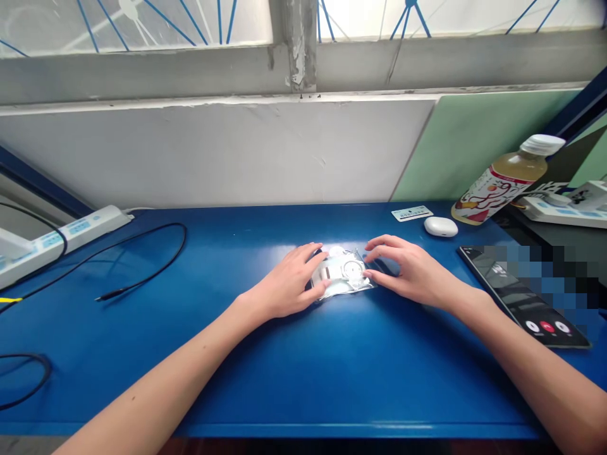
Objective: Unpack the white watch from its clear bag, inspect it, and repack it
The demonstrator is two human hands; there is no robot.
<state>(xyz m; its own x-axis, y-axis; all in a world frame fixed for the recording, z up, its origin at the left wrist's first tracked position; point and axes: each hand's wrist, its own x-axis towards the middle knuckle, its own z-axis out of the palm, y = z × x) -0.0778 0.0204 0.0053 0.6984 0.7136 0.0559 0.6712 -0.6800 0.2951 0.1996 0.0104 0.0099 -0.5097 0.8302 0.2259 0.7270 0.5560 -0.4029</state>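
A small clear, shiny plastic packet (pixel 339 273) lies flat on the blue desk (pixel 294 373), with a white round part and a small brown strip visible in it. My left hand (pixel 296 281) rests over the packet's left end, thumb and fingers spread on its near and far sides. At the opposite end is my right hand (pixel 408 268), fingers curved and apart, the thumb tip at the packet's right edge. Neither hand grips or lifts it. Glare on the plastic hides some of what is inside.
To the right are a phone (pixel 526 300), a white earbud case (pixel 441 226), a card (pixel 411 213) and a drink bottle (pixel 502 180). A power strip (pixel 71 237) and a black cable (pixel 142 281) lie on the left. A wall panel (pixel 237 155) borders the desk's back.
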